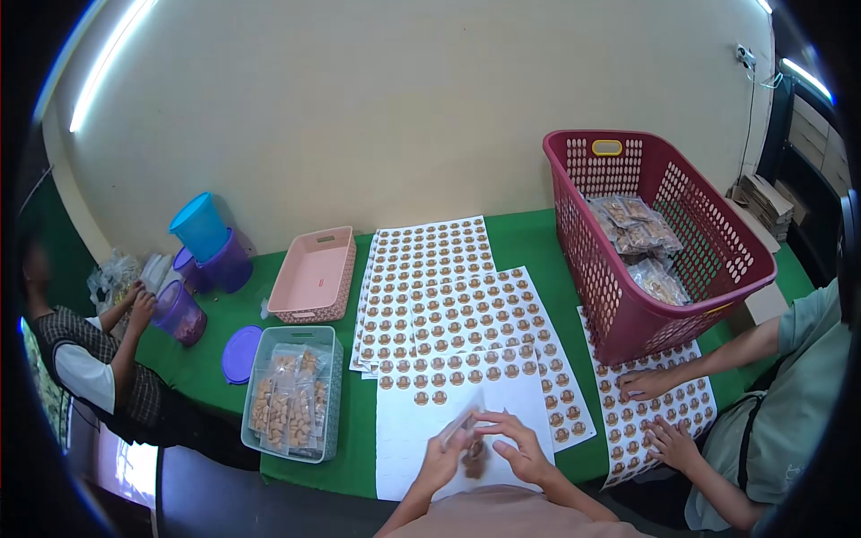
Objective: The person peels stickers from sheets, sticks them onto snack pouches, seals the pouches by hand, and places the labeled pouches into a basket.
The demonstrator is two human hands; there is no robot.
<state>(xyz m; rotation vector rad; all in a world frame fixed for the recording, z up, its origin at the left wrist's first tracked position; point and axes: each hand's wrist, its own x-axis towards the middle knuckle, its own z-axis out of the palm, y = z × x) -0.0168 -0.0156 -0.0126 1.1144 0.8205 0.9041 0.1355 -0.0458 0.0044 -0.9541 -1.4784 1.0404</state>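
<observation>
My left hand [441,460] is closed on the edge of a small clear plastic packet [473,459] with brown pieces in it, slightly blurred. My right hand [522,450] is at the packet's other side, its fingers curved and apart, the fingertips close to its upper edge. Whether they touch it I cannot tell. Below both hands lies a sheet of round brown stickers [457,363]; its lower part is bare white backing. More sticker sheets [439,251] lie behind it. To the left, a grey-green basket [334,386] holds several clear packets of brown snack pieces [289,399].
A pink tray [309,276], a purple lid [240,354], and blue [199,227] and purple tubs [229,264] stand left. A tall maroon basket [619,309] with packets stands right. One co-worker's hands [664,412] rest on a sticker sheet; another person [117,359] works far left.
</observation>
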